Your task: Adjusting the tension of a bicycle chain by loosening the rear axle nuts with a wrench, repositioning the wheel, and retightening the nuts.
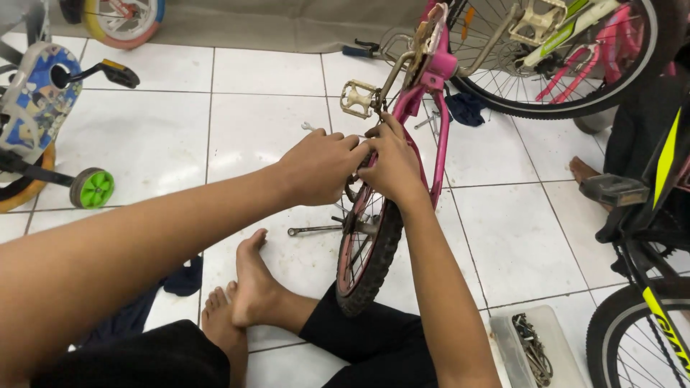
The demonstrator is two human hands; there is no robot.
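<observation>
A small pink bike (431, 93) lies upside down on the white tiled floor (266, 129), running from the centre of the frame toward the top, its wheel (368, 251) nearest the person's crossed legs. It looks light enough to shift with one arm, but the frame is stiff metal and the tyre is grippy rubber; the stays on either side of the wheel seem the safest places to take hold, well away from the chain area.

Both hands meet at the middle of the frame, just above the wheel. The left hand (316, 167) is curled, fingers bent in against the bike. I cannot tell whether it pinches a part or merely presses. The right hand (392, 162) is closed over the pink stay, fingertips touching the left hand's.

A spanner (313, 230) lies on the floor just left of the wheel. A tray of tools (535, 345) sits at lower right.
</observation>
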